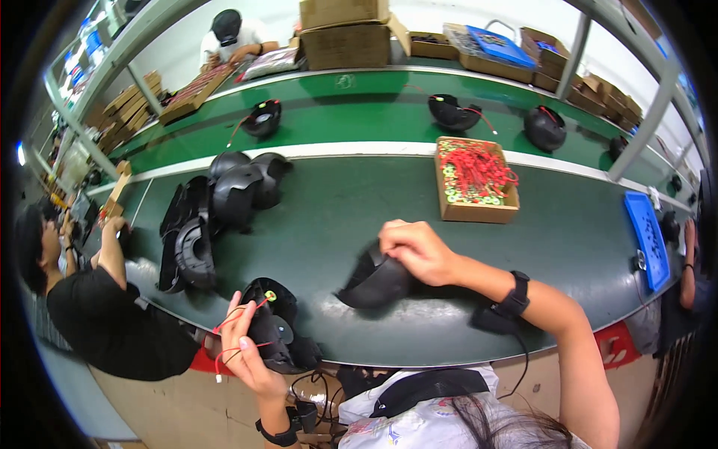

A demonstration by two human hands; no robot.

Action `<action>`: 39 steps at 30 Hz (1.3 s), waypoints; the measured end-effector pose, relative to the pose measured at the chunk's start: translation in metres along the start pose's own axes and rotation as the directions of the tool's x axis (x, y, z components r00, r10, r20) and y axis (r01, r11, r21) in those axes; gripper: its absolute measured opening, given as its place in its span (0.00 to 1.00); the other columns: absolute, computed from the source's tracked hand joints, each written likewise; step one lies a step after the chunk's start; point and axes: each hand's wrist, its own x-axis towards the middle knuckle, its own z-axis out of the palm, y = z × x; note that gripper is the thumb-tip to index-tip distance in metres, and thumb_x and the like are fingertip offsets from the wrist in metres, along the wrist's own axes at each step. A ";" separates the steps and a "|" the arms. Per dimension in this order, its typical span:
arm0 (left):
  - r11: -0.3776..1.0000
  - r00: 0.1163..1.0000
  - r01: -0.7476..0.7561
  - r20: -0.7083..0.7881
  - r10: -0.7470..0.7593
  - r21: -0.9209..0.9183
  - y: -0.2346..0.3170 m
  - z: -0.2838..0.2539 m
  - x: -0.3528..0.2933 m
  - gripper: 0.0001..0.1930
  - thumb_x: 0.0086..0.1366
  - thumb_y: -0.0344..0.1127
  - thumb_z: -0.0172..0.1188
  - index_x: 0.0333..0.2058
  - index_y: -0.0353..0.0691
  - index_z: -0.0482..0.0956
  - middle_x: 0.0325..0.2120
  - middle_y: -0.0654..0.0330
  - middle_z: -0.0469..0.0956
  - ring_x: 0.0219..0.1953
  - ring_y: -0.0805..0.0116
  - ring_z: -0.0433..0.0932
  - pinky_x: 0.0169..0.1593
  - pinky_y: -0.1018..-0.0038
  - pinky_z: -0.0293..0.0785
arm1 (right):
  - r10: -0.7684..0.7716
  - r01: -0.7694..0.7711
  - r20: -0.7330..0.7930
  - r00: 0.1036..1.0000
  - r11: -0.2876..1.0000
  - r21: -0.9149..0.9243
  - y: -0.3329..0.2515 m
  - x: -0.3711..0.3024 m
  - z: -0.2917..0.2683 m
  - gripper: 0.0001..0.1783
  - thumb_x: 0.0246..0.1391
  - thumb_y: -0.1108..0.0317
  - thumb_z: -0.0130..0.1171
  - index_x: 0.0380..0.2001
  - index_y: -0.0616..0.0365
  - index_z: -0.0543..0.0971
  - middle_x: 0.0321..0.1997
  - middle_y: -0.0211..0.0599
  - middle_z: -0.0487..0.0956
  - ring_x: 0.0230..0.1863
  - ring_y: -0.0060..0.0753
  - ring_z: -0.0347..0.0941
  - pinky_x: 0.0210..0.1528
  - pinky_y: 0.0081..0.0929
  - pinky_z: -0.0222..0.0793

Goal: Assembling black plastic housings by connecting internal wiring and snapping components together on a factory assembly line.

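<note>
My left hand (253, 368) holds a black plastic shell (283, 346) at the table's near edge, fingers along its left side. Inside that shell a small round green-and-white part (271, 296) shows, and red wires trail past my fingers to a white plug (218, 379). To the right, my right hand (420, 251) is closed on the upper edge of another curved black shell (376, 283), slightly blurred. Its fingertips are partly hidden behind the hand. Left of it, several more black shells (238, 196) are heaped on the dark green table (336, 196).
A cardboard box (479, 212) of red wires and round parts stands beyond my right hand. Black shells with wires (454, 114) sit on the green conveyor belt (359, 112). A blue tray (648, 239) lies far right. Co-workers sit left, right and across; a metal frame (583, 52) rises behind.
</note>
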 end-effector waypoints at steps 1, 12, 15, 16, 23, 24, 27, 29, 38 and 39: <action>1.000 1.000 -0.010 0.028 0.011 -0.026 -0.001 0.011 0.000 0.24 0.67 0.37 0.37 0.46 0.23 0.77 0.42 0.45 0.73 0.58 0.41 0.67 0.62 0.54 0.59 | 0.237 -0.206 -0.059 0.970 0.923 0.325 -0.002 -0.014 -0.006 0.06 0.54 0.70 0.49 0.26 0.59 0.69 0.26 0.32 0.73 0.32 0.27 0.69 0.37 0.27 0.64; 0.958 0.896 -0.177 0.366 0.251 -0.224 0.027 0.118 -0.005 0.21 0.66 0.34 0.41 0.45 0.25 0.79 0.42 0.43 0.77 0.55 0.40 0.71 0.61 0.53 0.62 | 0.636 -0.643 -0.101 0.765 0.745 -0.176 -0.023 -0.063 -0.044 0.50 0.45 0.34 0.62 0.52 0.73 0.68 0.51 0.57 0.69 0.53 0.52 0.68 0.57 0.40 0.64; 0.953 0.890 -0.203 0.363 0.275 -0.223 0.027 0.125 -0.004 0.20 0.62 0.30 0.42 0.44 0.25 0.79 0.40 0.43 0.78 0.53 0.39 0.73 0.61 0.53 0.64 | 0.445 -0.521 -0.272 0.854 0.708 -0.477 -0.021 -0.064 -0.041 0.49 0.43 0.34 0.62 0.49 0.75 0.70 0.53 0.57 0.68 0.53 0.54 0.68 0.56 0.40 0.65; 0.953 0.888 -0.202 0.368 0.276 -0.227 0.027 0.125 -0.004 0.20 0.61 0.30 0.42 0.44 0.25 0.79 0.40 0.43 0.78 0.52 0.40 0.73 0.60 0.54 0.65 | 0.307 -0.428 -0.300 0.903 0.692 -0.581 -0.024 -0.061 -0.040 0.49 0.42 0.35 0.63 0.50 0.75 0.70 0.53 0.57 0.68 0.53 0.54 0.68 0.55 0.39 0.65; 0.967 0.912 -0.207 0.327 0.247 -0.152 0.027 0.105 -0.003 0.20 0.59 0.29 0.42 0.43 0.23 0.79 0.36 0.43 0.79 0.50 0.40 0.75 0.59 0.54 0.66 | 0.273 -0.364 -0.243 0.931 0.631 -0.685 -0.053 -0.031 -0.030 0.52 0.39 0.40 0.66 0.58 0.73 0.63 0.53 0.58 0.67 0.54 0.53 0.66 0.54 0.42 0.65; 0.968 0.919 -0.212 0.310 0.244 -0.133 0.026 0.104 -0.002 0.20 0.59 0.29 0.42 0.42 0.23 0.79 0.36 0.43 0.79 0.50 0.41 0.76 0.59 0.53 0.66 | 0.155 -0.234 -0.176 0.972 0.615 -0.753 -0.049 -0.030 -0.030 0.51 0.39 0.42 0.66 0.57 0.72 0.63 0.53 0.57 0.66 0.54 0.53 0.66 0.55 0.42 0.64; 0.972 0.932 -0.227 0.276 0.236 -0.064 0.023 0.097 -0.006 0.20 0.58 0.28 0.43 0.42 0.24 0.80 0.36 0.43 0.79 0.49 0.42 0.76 0.60 0.53 0.65 | 0.057 -0.091 -0.071 0.996 0.626 -0.775 -0.040 -0.028 -0.015 0.44 0.39 0.48 0.69 0.53 0.68 0.67 0.54 0.57 0.65 0.57 0.56 0.63 0.57 0.44 0.63; 0.975 0.940 -0.218 0.258 0.222 -0.045 0.023 0.099 -0.002 0.20 0.58 0.27 0.43 0.42 0.25 0.80 0.35 0.43 0.78 0.47 0.43 0.76 0.61 0.52 0.64 | 0.083 -0.142 -0.115 0.990 0.587 -0.797 -0.026 -0.020 -0.007 0.40 0.37 0.50 0.70 0.47 0.67 0.68 0.52 0.54 0.66 0.54 0.54 0.66 0.53 0.42 0.67; 0.974 0.953 -0.179 0.222 0.206 -0.138 0.015 0.099 0.000 0.18 0.59 0.27 0.45 0.42 0.26 0.80 0.35 0.44 0.78 0.48 0.43 0.76 0.60 0.53 0.65 | 0.529 -0.525 0.002 0.849 0.844 -0.110 -0.048 -0.038 -0.018 0.41 0.48 0.42 0.65 0.53 0.60 0.63 0.46 0.52 0.69 0.45 0.44 0.71 0.48 0.37 0.68; 0.975 0.948 -0.169 0.248 0.201 -0.147 0.015 0.100 0.000 0.18 0.59 0.27 0.45 0.42 0.27 0.80 0.35 0.44 0.78 0.50 0.42 0.76 0.59 0.55 0.66 | 0.489 -0.475 0.050 0.871 0.864 -0.165 -0.047 -0.048 -0.013 0.42 0.47 0.41 0.65 0.53 0.59 0.63 0.46 0.52 0.68 0.47 0.45 0.70 0.49 0.37 0.68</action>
